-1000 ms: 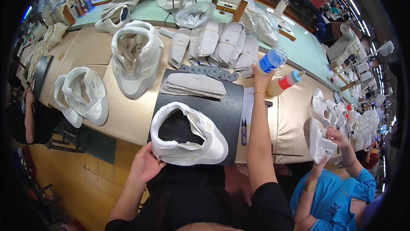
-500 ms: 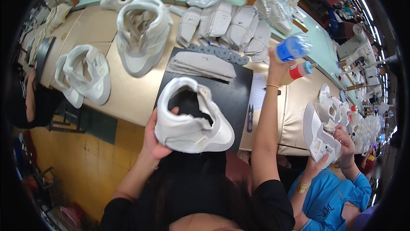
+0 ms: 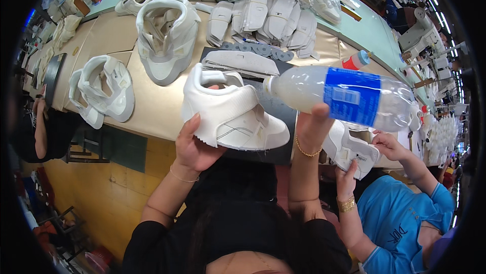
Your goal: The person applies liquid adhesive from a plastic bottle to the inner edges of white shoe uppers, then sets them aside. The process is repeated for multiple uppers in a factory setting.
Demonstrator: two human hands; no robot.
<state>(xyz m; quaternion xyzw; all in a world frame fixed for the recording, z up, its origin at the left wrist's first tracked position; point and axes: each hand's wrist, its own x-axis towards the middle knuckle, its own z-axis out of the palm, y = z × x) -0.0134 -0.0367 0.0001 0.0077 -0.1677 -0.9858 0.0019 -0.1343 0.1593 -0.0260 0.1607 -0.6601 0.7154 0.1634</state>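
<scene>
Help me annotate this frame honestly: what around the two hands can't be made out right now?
In the head view:
Left hand: most fingers hidden by the white shoe upper.
Right hand: most fingers hidden by the blue-labelled plastic bottle.
Red-labelled bottle: lower body hidden by the blue-labelled plastic bottle.
White pieces at far right: too small and distant to identify.
</scene>
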